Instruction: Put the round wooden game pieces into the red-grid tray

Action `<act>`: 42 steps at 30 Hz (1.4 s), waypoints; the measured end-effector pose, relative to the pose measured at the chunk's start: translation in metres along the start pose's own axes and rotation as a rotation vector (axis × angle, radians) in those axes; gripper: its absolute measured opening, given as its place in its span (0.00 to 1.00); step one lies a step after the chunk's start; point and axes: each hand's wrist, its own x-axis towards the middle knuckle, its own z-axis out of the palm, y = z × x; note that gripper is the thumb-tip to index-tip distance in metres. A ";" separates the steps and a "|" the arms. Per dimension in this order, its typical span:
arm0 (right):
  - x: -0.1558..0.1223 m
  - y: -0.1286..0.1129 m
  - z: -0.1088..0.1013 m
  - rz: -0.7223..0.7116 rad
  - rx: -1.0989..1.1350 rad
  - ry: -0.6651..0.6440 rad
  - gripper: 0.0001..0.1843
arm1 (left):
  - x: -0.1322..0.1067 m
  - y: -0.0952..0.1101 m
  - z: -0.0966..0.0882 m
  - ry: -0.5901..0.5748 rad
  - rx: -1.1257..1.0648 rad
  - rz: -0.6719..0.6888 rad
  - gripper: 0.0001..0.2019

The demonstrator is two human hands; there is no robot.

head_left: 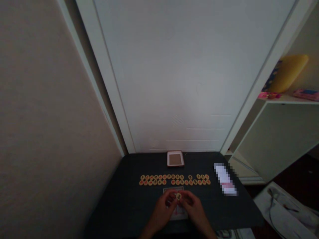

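Between the fingertips of both hands is a round, pale Chinese chess piece [178, 196] with a dark mark on its face. My left hand [164, 205] is closed on its left side, and my right hand [191, 203] pinches it from the right. Below the hands lies a pale rectangular sheet or flat case [179, 216] with reddish marks, largely covered by them. Just beyond, several more chess pieces [177, 182] lie in two long rows, some marked red, some dark. Both rows have gaps in them.
A shallow open box [175, 165] with a brown inside stands at the back of the dark table [119, 196]. A blurred-out, pale oblong item [225, 179] lies at the right. White panels rise behind, a wall at left. Shelves [286, 99] stand to the right.
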 end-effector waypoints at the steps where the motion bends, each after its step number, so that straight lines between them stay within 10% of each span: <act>1: 0.000 0.000 0.000 0.001 -0.002 0.007 0.29 | 0.000 -0.001 0.000 -0.002 -0.001 0.003 0.18; 42: -0.008 -0.006 0.004 -0.032 -0.070 -0.026 0.26 | -0.010 0.002 -0.005 -0.032 0.037 0.042 0.16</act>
